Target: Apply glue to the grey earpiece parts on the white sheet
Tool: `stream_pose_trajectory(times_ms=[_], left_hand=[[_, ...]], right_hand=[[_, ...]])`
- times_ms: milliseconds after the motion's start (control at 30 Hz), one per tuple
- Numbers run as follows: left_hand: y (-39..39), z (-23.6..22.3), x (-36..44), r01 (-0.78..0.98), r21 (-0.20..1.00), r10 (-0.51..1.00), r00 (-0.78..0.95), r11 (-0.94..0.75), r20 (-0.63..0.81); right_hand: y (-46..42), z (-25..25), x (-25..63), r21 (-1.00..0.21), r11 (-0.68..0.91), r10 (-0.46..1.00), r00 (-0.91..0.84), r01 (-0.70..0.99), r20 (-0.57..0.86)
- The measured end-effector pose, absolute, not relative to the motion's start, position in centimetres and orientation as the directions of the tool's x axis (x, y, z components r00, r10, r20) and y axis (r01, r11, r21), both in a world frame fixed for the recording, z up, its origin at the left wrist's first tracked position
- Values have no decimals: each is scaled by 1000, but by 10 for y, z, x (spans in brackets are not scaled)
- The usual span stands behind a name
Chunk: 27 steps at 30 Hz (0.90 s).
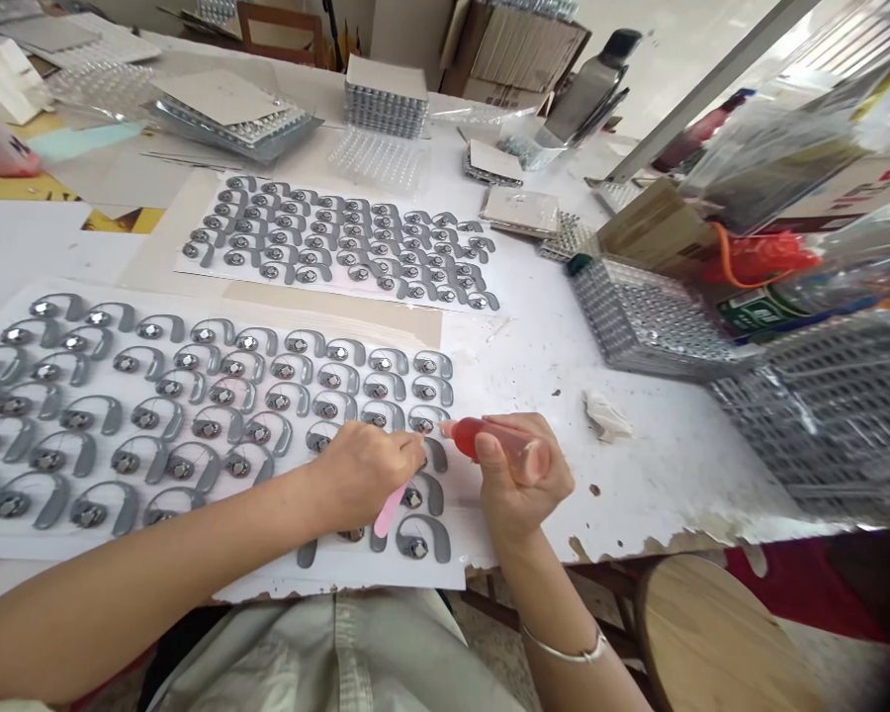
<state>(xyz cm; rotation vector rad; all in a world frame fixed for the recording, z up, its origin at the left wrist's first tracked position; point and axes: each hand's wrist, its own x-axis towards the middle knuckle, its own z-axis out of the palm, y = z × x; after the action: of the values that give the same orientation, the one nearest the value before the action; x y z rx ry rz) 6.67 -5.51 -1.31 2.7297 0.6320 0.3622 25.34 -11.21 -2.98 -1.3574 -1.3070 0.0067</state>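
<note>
A white desk (660, 475) carries two large white sheets (170, 309), each set with dozens of grey curved pieces (417, 539) with shiny round centers, and two grey mesh baskets (653, 321). On the nearer sheet, the left hand (363, 475) pinches one pink stick (390, 509) among the pieces. The right hand (523, 480) grips one red squeeze bottle (486, 442), its tip just beside a piece.

The left-hand grip (363, 475) pinches a pink stick (390, 510) over grey hook-shaped pieces (422, 542), while the right-hand grip (523, 475) holds a red dropper bottle (476, 438).
</note>
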Motion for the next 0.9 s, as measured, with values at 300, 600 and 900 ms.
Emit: stream_pose_trajectory(times_ms=[300,600,900], left_hand=[[-51,-3,67,439,420,516,853,-794,83],[-50,5,70,470,455,546,836,-756,43],[-41,14,71,468,537,572,820,-702,32]], right_hand=[[-112,-29,253,-591,341,645,275,731,713],[-113,-26,253,-586,332,629,290,739,722],[-114,-23,252,-574,332,626,280,749,728]])
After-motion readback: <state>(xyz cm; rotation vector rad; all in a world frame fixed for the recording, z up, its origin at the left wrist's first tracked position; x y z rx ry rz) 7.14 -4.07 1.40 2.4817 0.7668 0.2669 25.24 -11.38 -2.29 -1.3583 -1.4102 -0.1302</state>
